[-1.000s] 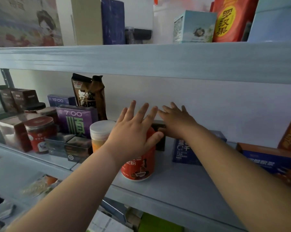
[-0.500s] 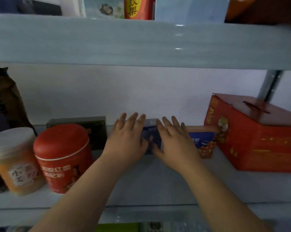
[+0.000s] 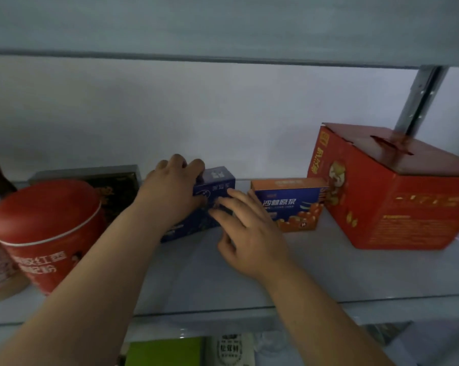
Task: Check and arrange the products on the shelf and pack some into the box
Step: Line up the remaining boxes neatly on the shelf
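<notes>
Blue box (image 3: 215,187): on the shelf (image 3: 329,273), close to the back wall. It sits askew, not square to the front edge. Cannot tell whether its base is fully down.
Left hand (image 3: 170,191): on the blue box's left end. The fingers (image 3: 194,165) are curled over its top rear edge in a grip, probably to turn it or draw it out.
Right hand (image 3: 249,233): in front of the blue box. The fingers (image 3: 239,199) are straight and slightly spread, tips touching its front face and holding nothing. Likely steadying it.
Orange box (image 3: 289,204): just right of the blue box across a narrow gap, label facing out.
Red carton (image 3: 389,196): further right of the blue box, past the orange box.
Red tin (image 3: 46,233): well left of the blue box, nearer the shelf front.
Dark box (image 3: 112,186): just left of the blue box, against the wall.
Step, as judged: either squaring the blue box up or lifting it out for packing. Cannot tell which.
</notes>
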